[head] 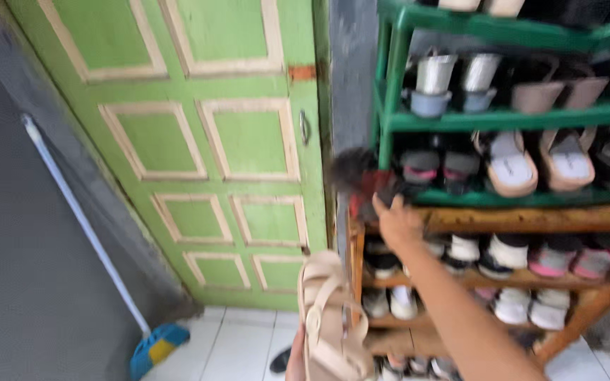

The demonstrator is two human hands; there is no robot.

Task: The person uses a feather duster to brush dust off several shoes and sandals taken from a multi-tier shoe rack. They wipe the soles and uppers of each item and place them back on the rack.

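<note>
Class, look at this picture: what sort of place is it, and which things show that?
Probably a home entryway: a green metal shoe rack stacked on a brown wooden shoe rack, both full of footwear, beside a green panelled door, with a blue-headed broom against the wall.

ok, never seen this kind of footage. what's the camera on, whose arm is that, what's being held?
There is one picture, from a camera worn on a person's head, looking down and forward, so the arm is the wearer's own. No machine is involved, just bare hands. The right hand reaches out to the top of a wooden shoe rack, touching a dark, blurred item there; I can't tell what it is. The left hand, barely visible at the bottom edge, holds a beige strappy sandal. A green shoe rack stands on top, both filled with shoes. To the left are a green panelled door and a broom leaning against the grey wall.
</note>
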